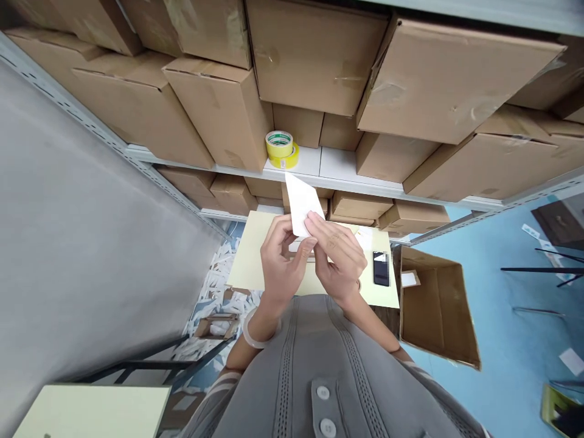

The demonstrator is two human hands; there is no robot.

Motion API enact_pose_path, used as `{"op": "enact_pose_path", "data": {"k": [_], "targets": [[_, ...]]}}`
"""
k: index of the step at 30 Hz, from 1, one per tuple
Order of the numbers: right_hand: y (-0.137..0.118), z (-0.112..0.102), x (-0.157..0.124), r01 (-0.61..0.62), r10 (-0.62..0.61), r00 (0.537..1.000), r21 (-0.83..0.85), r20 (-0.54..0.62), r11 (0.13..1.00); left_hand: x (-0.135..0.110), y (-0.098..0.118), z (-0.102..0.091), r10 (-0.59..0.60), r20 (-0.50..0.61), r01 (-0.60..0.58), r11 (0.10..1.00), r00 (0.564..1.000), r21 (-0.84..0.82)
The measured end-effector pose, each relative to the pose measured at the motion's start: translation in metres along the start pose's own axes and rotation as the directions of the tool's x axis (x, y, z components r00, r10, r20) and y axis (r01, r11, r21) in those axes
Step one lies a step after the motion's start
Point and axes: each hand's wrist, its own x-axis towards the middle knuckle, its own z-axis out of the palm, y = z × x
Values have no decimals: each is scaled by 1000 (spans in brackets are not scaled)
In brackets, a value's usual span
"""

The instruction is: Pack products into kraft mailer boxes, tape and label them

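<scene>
Both hands [340,252] together on white card [302,202]

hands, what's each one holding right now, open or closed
Left hand: closed, holding the white paper by its lower end.
Right hand: closed on the same paper, fingertips against its face.

A grey wall [109,213] rises at left, metal shelving [337,163] spans the far side behind a pale-yellow worktop [249,261], blue floor [497,304] spreads right; another table [93,409] stands near left.
</scene>
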Motion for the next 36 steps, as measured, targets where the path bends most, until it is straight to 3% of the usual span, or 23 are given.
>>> {"op": "enact_pose_path", "data": {"k": [10, 20, 36], "targets": [[-6, -1, -3, 65, -65, 998, -9, -19, 998, 0, -4, -7, 12, -90, -15, 999, 996, -31], [-7, -3, -5, 23, -23, 1000, 18, 12, 1000, -1, -6, -8, 17, -108, -17, 1000, 994, -6], [-7, -6, -6, 17, -18, 1000, 46, 11, 999, -2, 9, -18, -82, -24, 79, 988, 996, -130]]}}
